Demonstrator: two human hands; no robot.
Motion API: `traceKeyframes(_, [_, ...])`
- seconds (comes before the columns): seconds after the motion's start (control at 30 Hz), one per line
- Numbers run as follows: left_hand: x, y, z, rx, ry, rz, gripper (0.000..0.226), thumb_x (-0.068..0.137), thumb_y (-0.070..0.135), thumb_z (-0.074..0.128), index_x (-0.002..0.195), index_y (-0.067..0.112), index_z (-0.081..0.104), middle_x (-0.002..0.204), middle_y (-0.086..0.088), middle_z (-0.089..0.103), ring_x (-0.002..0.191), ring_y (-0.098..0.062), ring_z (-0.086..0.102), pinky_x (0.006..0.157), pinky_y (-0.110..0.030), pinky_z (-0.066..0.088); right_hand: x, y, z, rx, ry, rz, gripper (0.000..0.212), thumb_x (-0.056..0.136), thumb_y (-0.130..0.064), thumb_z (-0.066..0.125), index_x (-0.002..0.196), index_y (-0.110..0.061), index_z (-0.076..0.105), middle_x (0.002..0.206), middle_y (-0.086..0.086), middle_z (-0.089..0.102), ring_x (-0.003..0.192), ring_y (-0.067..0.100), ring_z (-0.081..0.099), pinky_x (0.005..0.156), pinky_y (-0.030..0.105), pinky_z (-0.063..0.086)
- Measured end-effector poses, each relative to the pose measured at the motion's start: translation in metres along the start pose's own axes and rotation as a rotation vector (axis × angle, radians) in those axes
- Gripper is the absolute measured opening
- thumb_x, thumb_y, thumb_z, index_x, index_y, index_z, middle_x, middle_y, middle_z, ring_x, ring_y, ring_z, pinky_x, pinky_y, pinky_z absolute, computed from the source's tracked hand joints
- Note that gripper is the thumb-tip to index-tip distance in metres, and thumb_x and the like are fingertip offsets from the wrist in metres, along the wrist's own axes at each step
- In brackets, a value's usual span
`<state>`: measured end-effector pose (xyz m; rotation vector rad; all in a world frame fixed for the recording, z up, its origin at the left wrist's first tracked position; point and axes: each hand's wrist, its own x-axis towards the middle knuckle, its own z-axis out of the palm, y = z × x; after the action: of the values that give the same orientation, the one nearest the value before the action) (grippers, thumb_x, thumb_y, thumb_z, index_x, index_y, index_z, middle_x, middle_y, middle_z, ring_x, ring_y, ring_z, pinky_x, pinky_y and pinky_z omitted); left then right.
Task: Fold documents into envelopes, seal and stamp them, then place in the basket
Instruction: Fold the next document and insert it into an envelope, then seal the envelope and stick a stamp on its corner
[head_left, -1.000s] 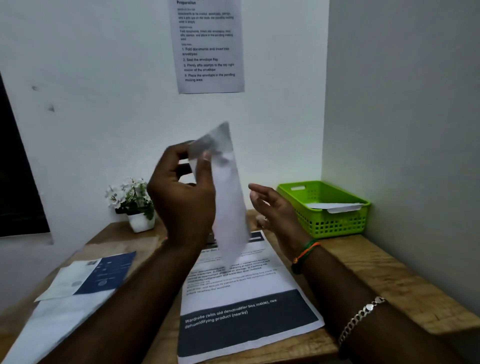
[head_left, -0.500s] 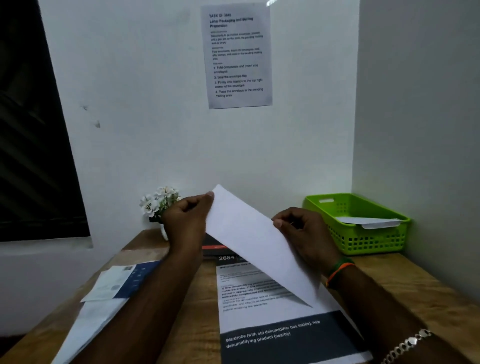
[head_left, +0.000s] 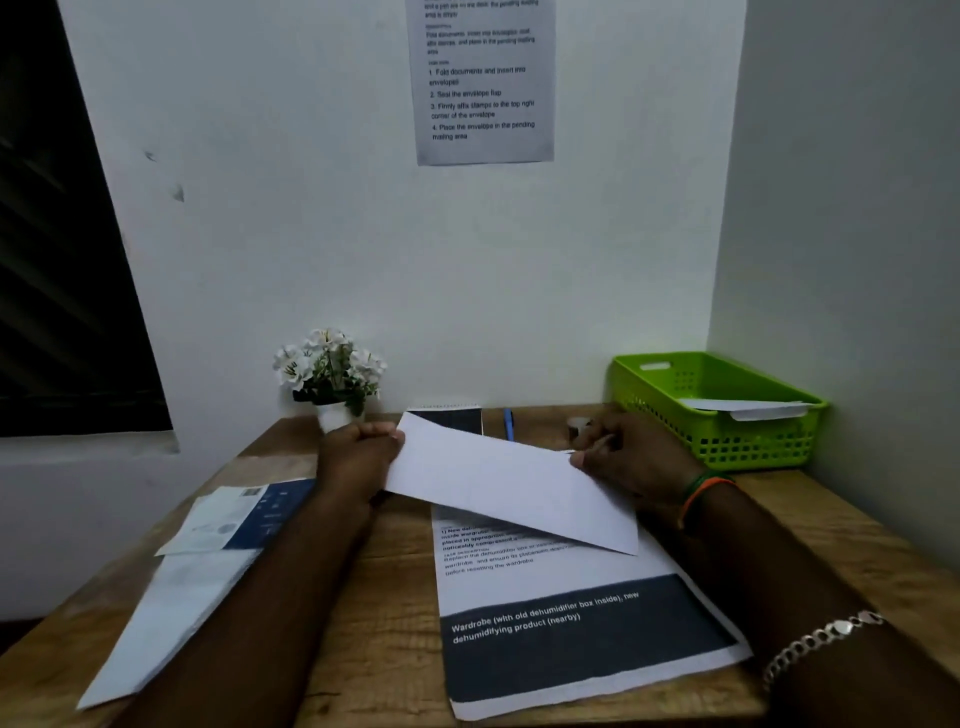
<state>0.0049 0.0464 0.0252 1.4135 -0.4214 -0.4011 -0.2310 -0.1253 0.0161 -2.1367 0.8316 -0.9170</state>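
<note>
Here both hands hold a white envelope (head_left: 511, 486) just above the printed sheet (head_left: 571, 623) on the wooden surface (head_left: 389, 597). The left hand (head_left: 358, 457) grips its left end; the right hand (head_left: 631, 462) pinches its upper right edge. A green basket (head_left: 727, 441) sits at the far right with an envelope inside.

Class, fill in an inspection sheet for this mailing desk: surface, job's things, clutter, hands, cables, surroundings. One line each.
Surface: wooden desk, papers spread across it.
Job's things: white envelope held above the printed document; green basket at back right with an envelope already in it; more papers at left.
Clutter: flower pot, blue pen, small roll, dark notepad.
Hands: left hand and right hand each grip an end of the envelope.
Cables: nothing seen.
Surroundings: white walls, instruction sheet posted, dark window at left.
</note>
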Motion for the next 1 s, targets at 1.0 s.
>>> traceKeyframes(1.0, [-0.008, -0.024, 0.003, 1.187, -0.533, 0.604, 0.026, 0.089, 0.05, 0.068, 0.113, 0.04, 0.065, 0.115, 0.012, 0.056, 0.113, -0.012, 0.053, 0.101, -0.037, 0.047, 0.053, 0.009, -0.013, -0.436, 0.252, 0.172, 0.021, 0.08, -0.002, 0.066, 0.089, -0.019, 0.074, 0.092, 0.009, 0.074, 0.089, 0.025, 0.068, 0.074, 0.024, 0.052])
